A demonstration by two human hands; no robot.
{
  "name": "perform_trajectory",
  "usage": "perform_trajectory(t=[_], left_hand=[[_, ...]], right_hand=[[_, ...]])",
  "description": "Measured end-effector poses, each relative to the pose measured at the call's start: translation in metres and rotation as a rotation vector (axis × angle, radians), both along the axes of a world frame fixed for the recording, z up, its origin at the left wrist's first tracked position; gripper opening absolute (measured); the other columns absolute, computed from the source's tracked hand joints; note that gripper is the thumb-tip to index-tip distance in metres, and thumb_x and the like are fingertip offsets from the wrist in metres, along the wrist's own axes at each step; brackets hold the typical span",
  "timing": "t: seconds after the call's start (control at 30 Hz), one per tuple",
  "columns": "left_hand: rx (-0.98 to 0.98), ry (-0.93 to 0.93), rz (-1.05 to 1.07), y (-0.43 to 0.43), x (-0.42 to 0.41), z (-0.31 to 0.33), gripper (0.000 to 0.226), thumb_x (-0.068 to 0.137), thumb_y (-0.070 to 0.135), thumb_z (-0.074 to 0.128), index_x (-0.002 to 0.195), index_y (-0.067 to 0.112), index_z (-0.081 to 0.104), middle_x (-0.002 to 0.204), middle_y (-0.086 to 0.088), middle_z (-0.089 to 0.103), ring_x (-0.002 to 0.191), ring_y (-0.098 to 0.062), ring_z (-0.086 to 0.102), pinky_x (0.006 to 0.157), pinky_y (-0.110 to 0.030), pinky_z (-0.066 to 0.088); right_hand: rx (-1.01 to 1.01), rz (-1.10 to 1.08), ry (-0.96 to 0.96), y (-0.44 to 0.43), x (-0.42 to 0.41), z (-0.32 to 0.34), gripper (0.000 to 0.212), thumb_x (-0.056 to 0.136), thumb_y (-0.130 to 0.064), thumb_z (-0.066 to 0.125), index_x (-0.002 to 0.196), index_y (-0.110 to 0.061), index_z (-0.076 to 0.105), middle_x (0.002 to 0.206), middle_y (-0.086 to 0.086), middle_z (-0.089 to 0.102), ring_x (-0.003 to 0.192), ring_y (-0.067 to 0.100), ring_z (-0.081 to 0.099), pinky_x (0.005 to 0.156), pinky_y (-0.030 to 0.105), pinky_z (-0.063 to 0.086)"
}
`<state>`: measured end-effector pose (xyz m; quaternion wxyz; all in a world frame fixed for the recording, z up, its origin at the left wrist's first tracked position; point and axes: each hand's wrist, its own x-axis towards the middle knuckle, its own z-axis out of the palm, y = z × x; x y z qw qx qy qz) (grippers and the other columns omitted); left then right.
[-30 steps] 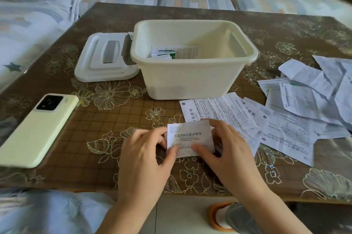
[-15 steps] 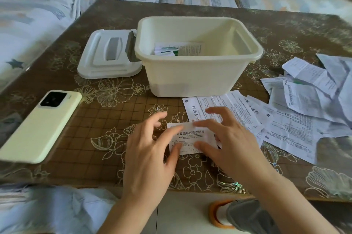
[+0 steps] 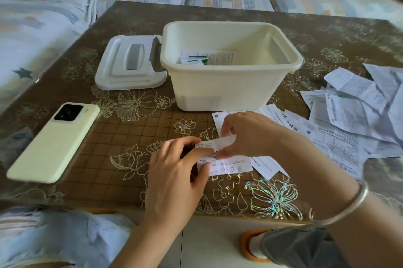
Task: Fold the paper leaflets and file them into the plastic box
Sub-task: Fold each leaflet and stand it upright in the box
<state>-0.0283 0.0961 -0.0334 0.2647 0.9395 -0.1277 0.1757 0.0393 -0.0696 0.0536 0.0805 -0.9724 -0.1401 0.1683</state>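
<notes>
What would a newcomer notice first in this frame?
The left hand and the right hand pinch a small leaflet near the front edge of the table, mid-fold. Behind them stands the open cream plastic box holding a few folded leaflets, its lid lying to its left. A loose pile of unfolded leaflets spreads at the right; a pale phone lies at the left.

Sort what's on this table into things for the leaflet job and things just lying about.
Job: half-folded leaflet, held by left hand and right hand; plastic box; folded leaflets inside it; loose leaflets at right.
Lying about: phone; box lid.
</notes>
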Motion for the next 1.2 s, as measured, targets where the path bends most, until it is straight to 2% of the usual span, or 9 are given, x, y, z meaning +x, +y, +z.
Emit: perform_trajectory(t=[0.33, 0.47, 0.53, 0.6, 0.7, 0.87, 0.97, 1.1, 1.2], left_hand=[[-0.044, -0.017, 0.022, -0.002, -0.001, 0.0, 0.034, 0.09, 0.042, 0.054, 0.116, 0.023, 0.065, 0.121, 0.01, 0.058, 0.112, -0.01, 0.054, 0.093, -0.034, 0.046], [-0.206, -0.049, 0.051, -0.004, -0.002, 0.003, 0.048, 0.088, 0.036, 0.061, 0.129, 0.013, 0.056, 0.127, 0.003, 0.057, 0.11, -0.011, 0.057, 0.092, -0.032, 0.05], [-0.246, -0.077, 0.059, -0.004, -0.004, 0.004, 0.051, 0.087, 0.033, 0.065, 0.132, 0.012, 0.052, 0.129, 0.002, 0.055, 0.107, -0.01, 0.058, 0.089, -0.032, 0.053], [-0.226, -0.086, 0.046, -0.003, -0.006, 0.003, 0.056, 0.084, 0.029, 0.068, 0.135, 0.012, 0.051, 0.134, 0.002, 0.052, 0.112, -0.011, 0.056, 0.092, -0.035, 0.052], [-0.153, -0.093, -0.032, -0.002, -0.006, 0.0, 0.058, 0.077, 0.022, 0.075, 0.131, 0.015, 0.057, 0.133, 0.005, 0.055, 0.12, -0.013, 0.053, 0.098, -0.036, 0.048], [-0.103, -0.123, -0.113, 0.002, -0.003, -0.002, 0.019, 0.081, 0.031, 0.062, 0.094, 0.026, 0.074, 0.097, 0.019, 0.067, 0.098, -0.009, 0.058, 0.083, -0.036, 0.049], [-0.184, -0.131, -0.088, 0.002, -0.003, -0.002, 0.017, 0.084, 0.033, 0.06, 0.087, 0.024, 0.074, 0.087, 0.019, 0.065, 0.088, -0.007, 0.06, 0.074, -0.035, 0.051], [-0.254, -0.087, -0.047, 0.004, -0.004, -0.003, 0.022, 0.085, 0.037, 0.059, 0.089, 0.022, 0.074, 0.082, 0.014, 0.06, 0.079, -0.008, 0.057, 0.065, -0.03, 0.05], [-0.252, -0.065, -0.001, 0.0, -0.003, 0.001, 0.022, 0.085, 0.039, 0.058, 0.088, 0.021, 0.071, 0.079, 0.015, 0.058, 0.076, -0.011, 0.055, 0.062, -0.03, 0.049]], right_hand=[[0.515, -0.261, 0.086, -0.025, -0.024, -0.016, 0.015, 0.081, -0.024, 0.075, 0.086, -0.025, 0.061, 0.086, -0.009, 0.072, 0.075, 0.011, 0.069, 0.072, 0.037, 0.058], [0.684, -0.355, -0.592, -0.021, -0.04, -0.025, 0.006, 0.086, -0.018, 0.068, 0.087, -0.023, 0.065, 0.079, -0.015, 0.067, 0.066, -0.002, 0.056, 0.059, 0.023, 0.046], [0.549, -0.116, -0.95, -0.023, -0.046, -0.022, 0.005, 0.086, -0.011, 0.069, 0.086, -0.016, 0.068, 0.083, -0.01, 0.066, 0.074, 0.003, 0.055, 0.064, 0.024, 0.043], [0.369, 0.193, -1.053, -0.025, -0.053, -0.031, 0.008, 0.084, -0.005, 0.069, 0.085, -0.013, 0.07, 0.088, -0.002, 0.067, 0.082, 0.019, 0.061, 0.067, 0.034, 0.047], [0.28, 0.328, -0.912, -0.023, -0.063, -0.054, 0.007, 0.085, -0.008, 0.069, 0.088, -0.014, 0.07, 0.092, -0.001, 0.068, 0.089, 0.02, 0.066, 0.07, 0.035, 0.053], [0.403, 0.273, -0.71, -0.02, -0.071, -0.066, 0.012, 0.091, -0.019, 0.061, 0.098, -0.019, 0.071, 0.096, -0.008, 0.07, 0.088, 0.012, 0.068, 0.074, 0.031, 0.054], [0.515, 0.085, -0.603, -0.022, -0.073, -0.062, 0.017, 0.088, -0.031, 0.064, 0.103, -0.023, 0.067, 0.093, -0.015, 0.07, 0.086, 0.003, 0.065, 0.074, 0.029, 0.055], [0.752, -0.178, -0.43, -0.025, -0.078, -0.055, 0.028, 0.082, -0.027, 0.073, 0.108, -0.027, 0.063, 0.085, -0.025, 0.067, 0.083, -0.01, 0.063, 0.075, 0.006, 0.047], [0.816, -0.307, -0.37, -0.021, -0.074, -0.057, 0.029, 0.081, -0.023, 0.075, 0.105, -0.032, 0.061, 0.08, -0.023, 0.065, 0.08, -0.005, 0.063, 0.07, 0.012, 0.049]])
